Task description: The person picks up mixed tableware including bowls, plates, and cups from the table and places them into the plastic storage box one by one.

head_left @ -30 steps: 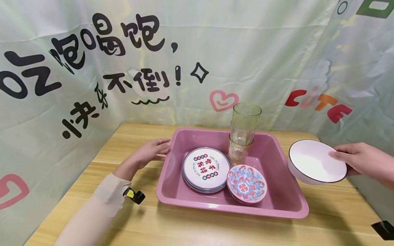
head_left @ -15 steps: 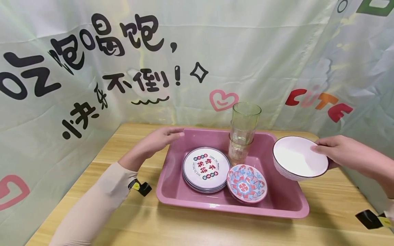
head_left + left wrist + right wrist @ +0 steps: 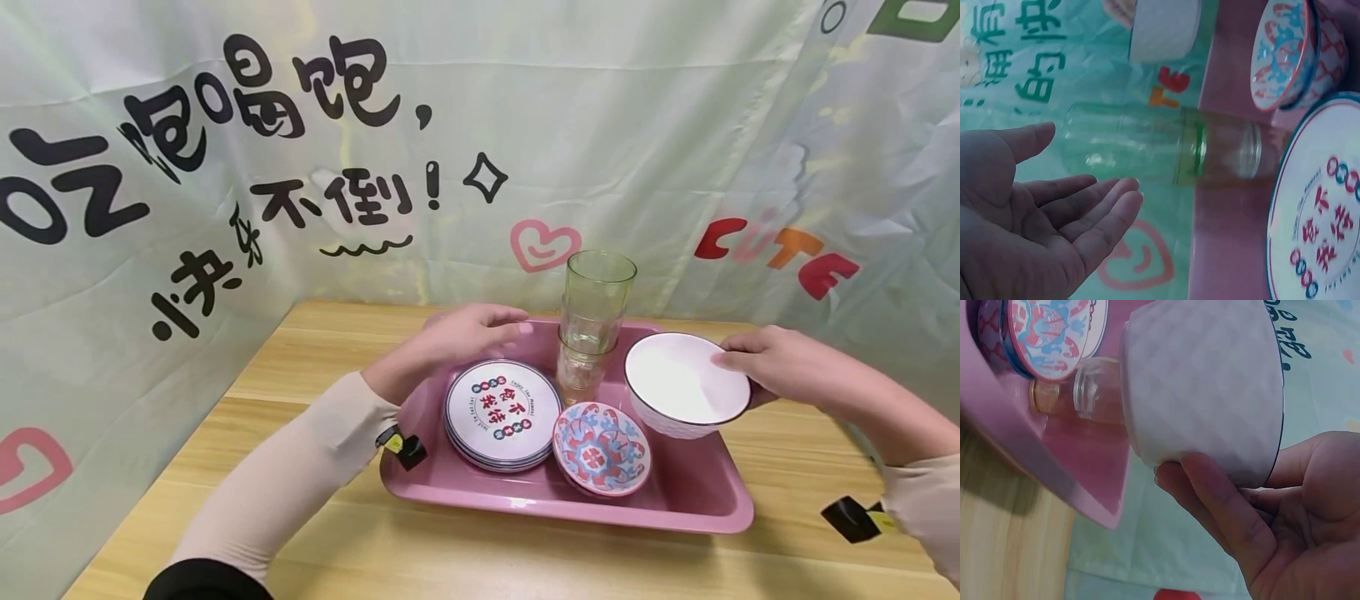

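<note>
A white bowl [image 3: 686, 383] with a dark rim and a dimpled outside [image 3: 1204, 387] hangs over the right part of a pink tub [image 3: 693, 518]. My right hand [image 3: 783, 367] grips it by the right side, thumb inside the rim and fingers beneath. My left hand [image 3: 472, 333] hovers above the tub's back left, fingers spread and holding nothing. In the left wrist view that hand [image 3: 1054, 212] has its palm showing, close to the stacked glasses [image 3: 1135, 144]. Inside the tub stand those glasses [image 3: 596, 308], a stack of white plates [image 3: 502, 412] and patterned small bowls [image 3: 602, 450].
The tub sits on a wooden table [image 3: 300, 367]. A printed cloth [image 3: 637, 125] with dark lettering and hearts hangs behind and along both sides. The tall glasses rise well above the tub's back rim. Each wrist wears a black camera mount [image 3: 408, 450].
My right hand has carried the white bowl leftward, from beside the tub to over it. My left hand has left the tub's left rim and moved right, over the tub.
</note>
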{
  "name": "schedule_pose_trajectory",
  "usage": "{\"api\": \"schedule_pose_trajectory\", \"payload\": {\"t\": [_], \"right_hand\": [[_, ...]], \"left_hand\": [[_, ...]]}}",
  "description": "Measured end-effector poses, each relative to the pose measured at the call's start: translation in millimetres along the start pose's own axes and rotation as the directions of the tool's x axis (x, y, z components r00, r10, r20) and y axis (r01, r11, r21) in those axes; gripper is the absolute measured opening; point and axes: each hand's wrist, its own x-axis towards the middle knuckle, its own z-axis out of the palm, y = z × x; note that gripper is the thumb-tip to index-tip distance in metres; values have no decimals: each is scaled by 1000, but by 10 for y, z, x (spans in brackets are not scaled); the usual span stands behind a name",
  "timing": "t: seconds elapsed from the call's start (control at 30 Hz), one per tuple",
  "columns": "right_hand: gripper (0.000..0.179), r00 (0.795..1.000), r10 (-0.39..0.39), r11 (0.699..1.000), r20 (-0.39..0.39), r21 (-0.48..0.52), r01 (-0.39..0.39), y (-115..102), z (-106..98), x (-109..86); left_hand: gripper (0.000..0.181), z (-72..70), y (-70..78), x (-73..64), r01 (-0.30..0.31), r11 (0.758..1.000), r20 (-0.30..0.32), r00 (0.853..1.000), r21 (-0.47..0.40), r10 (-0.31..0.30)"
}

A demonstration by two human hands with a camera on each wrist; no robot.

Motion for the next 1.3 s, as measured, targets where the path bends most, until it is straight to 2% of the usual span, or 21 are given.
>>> {"api": "schedule_pose_trajectory", "payload": {"t": [0.2, 0.43, 0.7, 0.8, 0.93, 1.17, 1.3], "right_hand": [[33, 1000, -14, 995, 26, 98, 12, -68, 89, 69], [30, 999, -35, 995, 29, 98, 32, -117, 202, 143], [33, 999, -31, 991, 40, 130, 26, -156, 315, 205], [31, 998, -34, 989, 49, 146, 27, -167, 349, 228], [30, 998, -38, 987, 53, 159, 29, -176, 382, 265], [28, 997, -30, 984, 76, 176, 16, -180, 417, 335], [26, 993, -14, 987, 121, 164, -6, -167, 417, 365]], "left_hand": [[55, 231, 120, 154, -1, 996, 79, 997, -87, 8], [55, 505, 200, 316, 47, 994, 108, 994, -94, -37], [49, 734, 186, 473, 96, 985, 153, 985, -146, -73], [49, 780, 167, 496, 121, 971, 170, 982, -206, -86], [45, 811, 144, 523, 137, 964, 181, 979, -227, -97], [18, 836, 121, 562, 105, 985, 165, 983, -133, -83], [14, 843, 114, 584, 89, 991, 175, 982, -98, -71]]}}
